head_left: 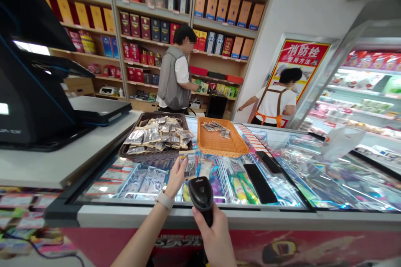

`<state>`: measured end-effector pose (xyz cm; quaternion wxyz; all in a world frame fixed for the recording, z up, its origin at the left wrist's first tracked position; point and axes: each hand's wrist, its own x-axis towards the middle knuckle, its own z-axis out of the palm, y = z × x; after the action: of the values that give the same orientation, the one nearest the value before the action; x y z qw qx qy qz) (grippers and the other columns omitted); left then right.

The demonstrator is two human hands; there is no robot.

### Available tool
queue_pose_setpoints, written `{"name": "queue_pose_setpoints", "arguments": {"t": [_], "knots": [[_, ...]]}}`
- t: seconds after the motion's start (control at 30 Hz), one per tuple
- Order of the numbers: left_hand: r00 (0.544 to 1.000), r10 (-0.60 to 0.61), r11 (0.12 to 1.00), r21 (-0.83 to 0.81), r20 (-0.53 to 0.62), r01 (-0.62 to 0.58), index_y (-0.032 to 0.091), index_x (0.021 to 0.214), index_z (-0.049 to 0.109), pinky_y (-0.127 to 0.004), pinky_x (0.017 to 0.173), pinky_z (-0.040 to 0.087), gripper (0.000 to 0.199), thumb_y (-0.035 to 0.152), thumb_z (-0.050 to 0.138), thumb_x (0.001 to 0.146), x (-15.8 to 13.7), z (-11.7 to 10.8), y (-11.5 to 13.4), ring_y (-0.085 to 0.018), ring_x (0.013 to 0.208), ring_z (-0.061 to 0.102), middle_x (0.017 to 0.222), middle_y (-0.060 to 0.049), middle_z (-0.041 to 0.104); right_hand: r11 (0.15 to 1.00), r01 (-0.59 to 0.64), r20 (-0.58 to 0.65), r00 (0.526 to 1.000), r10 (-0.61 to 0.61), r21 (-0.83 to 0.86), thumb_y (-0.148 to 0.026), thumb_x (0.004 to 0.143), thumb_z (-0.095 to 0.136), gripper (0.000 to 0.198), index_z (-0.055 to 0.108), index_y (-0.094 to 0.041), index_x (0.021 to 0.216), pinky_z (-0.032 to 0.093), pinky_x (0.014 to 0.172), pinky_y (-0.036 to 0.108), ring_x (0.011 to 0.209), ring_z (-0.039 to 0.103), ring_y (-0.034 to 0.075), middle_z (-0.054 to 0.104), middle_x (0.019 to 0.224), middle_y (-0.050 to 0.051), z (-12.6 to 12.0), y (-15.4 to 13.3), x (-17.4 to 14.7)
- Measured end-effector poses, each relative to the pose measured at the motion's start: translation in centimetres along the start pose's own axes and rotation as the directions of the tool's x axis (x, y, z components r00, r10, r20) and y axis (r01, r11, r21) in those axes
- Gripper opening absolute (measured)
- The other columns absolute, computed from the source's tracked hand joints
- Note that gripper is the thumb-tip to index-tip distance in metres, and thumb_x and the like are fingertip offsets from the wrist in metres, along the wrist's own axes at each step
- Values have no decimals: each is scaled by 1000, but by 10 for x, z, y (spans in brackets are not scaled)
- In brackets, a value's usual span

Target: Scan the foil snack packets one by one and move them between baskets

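My left hand (178, 177), with a pale watch band on its wrist, pinches a small clear packet (189, 164) with a tan top edge. My right hand (214, 231) is wrapped round the handle of a black barcode scanner (201, 194), whose head is raised near the packet. Just beyond my left hand stands a dark brown wicker basket (153, 158) heaped with similar small packets (153, 132). To its right, an orange wicker basket (222, 147) holds a few packets (216, 127) near its back.
Both baskets rest on a glass-topped freezer (103, 190). Two black phones (260, 183) lie on the glass at right. A black checkout terminal (34, 91) stands on the left counter (25, 167). Two people (175, 75) are beyond the freezer, before shelves of boxes.
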<state>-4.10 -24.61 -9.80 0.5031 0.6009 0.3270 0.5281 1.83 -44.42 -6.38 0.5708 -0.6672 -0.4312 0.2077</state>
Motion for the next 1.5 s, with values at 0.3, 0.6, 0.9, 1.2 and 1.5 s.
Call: {"name": "queue_pose_setpoints", "arguments": {"t": [0.3, 0.6, 0.9, 1.2, 1.5], "knots": [[998, 59, 998, 15, -27, -58, 25, 103, 59, -30, 96, 46, 34, 57, 55, 91, 3, -5, -4, -21, 104, 60, 105, -4, 65, 998, 58, -82, 995, -59, -13, -66, 86, 62, 55, 82, -15, 93, 53, 65, 31, 69, 73, 31, 77, 71, 11, 3, 9, 2], [1000, 1, 1000, 27, -23, 0, 23, 105, 54, -28, 96, 47, 36, 56, 51, 93, 1, -1, -3, -18, 102, 60, 106, -4, 64, 999, -10, 34, 999, 12, -44, -51, 89, 64, 38, 79, -16, 93, 48, 69, 30, 74, 70, 28, 77, 76, 7, -12, -11, -4], [999, 34, 999, 6, 0, -34, 22, 107, 54, -26, 96, 46, 30, 50, 50, 95, -1, 1, 0, -18, 106, 59, 109, -5, 64, 998, -42, 74, 996, 45, -45, -50, 88, 64, 38, 78, -15, 94, 49, 72, 30, 76, 70, 27, 77, 78, 7, -12, -15, -3], [996, 80, 997, 29, -46, -78, 21, 103, 55, -27, 85, 47, 37, 57, 52, 95, -5, 2, 1, -17, 91, 60, 99, -4, 64, 998, -47, 70, 996, 50, -42, -54, 89, 62, 43, 78, -15, 94, 48, 69, 30, 73, 68, 26, 77, 77, 7, -9, -14, -2], [846, 437, 888, 299, -307, -350, 20, 110, 60, -25, 60, 41, 27, 43, 52, 98, 76, -50, 98, -14, 64, 53, 81, -1, 59, 996, 60, -59, 997, -56, 66, -66, 84, 65, 52, 79, -16, 85, 52, 59, 28, 66, 70, 27, 74, 66, 8, 14, 12, 15]]}}
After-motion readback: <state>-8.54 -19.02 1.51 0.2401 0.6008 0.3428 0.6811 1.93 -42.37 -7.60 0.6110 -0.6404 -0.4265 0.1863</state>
